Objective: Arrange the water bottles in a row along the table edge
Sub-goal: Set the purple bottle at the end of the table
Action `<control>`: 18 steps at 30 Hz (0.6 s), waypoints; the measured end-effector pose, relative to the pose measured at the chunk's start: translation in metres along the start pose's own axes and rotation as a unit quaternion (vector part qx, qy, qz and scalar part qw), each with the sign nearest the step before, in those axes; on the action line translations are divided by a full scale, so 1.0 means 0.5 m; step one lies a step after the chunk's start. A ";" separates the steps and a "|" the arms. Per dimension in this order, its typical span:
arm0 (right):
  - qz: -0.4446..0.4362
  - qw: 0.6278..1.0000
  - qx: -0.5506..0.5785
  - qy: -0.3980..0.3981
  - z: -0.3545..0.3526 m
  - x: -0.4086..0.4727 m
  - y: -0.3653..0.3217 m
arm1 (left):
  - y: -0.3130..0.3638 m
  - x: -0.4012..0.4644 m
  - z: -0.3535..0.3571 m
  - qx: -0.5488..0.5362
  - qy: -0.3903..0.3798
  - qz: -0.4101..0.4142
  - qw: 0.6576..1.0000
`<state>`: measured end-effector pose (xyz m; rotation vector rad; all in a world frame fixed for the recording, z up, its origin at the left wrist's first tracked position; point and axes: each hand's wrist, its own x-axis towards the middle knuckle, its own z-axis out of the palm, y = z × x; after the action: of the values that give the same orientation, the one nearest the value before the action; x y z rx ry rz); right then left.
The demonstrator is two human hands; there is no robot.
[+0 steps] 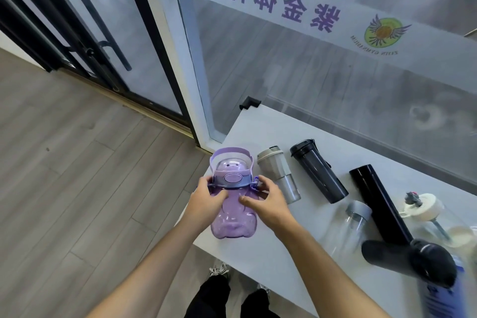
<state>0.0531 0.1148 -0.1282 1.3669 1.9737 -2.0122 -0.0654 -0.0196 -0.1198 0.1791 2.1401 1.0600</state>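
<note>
A purple bear-shaped bottle [233, 222] with a strap handle stands at the left end of the white table [265, 121], close to its left edge. My left hand [206, 200] grips its left side below the lid, and my right hand [268, 199] holds its right side. To its right stand a grey bottle [280, 175], a dark translucent bottle [318, 174], a tall black flask [379, 204], a clear bottle with a grey cap [353, 227], a cream-lidded bottle [423, 208] and a black bottle [413, 258] nearest me.
A glass wall with purple lettering runs behind the table. The table's black corner guard [249, 103] marks its far left corner. A blurred blue bottle [444, 294] sits at the lower right. Wood floor lies to the left, and my shoes show below the table edge.
</note>
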 end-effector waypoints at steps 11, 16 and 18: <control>-0.062 0.984 0.144 0.082 0.004 -0.020 -0.038 | 0.026 -0.010 -0.018 -0.192 -0.003 0.090 0.977; -0.063 0.985 0.125 0.097 0.005 -0.026 -0.020 | 0.002 0.004 -0.020 -0.198 0.015 0.051 0.979; -0.056 0.985 0.118 0.109 0.005 -0.029 -0.010 | -0.012 -0.001 -0.016 -0.165 0.018 0.064 0.984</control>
<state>0.0579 0.1059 -0.1166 1.6225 1.9863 -2.3022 -0.0694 -0.0286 -0.1210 0.1424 1.9693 1.4852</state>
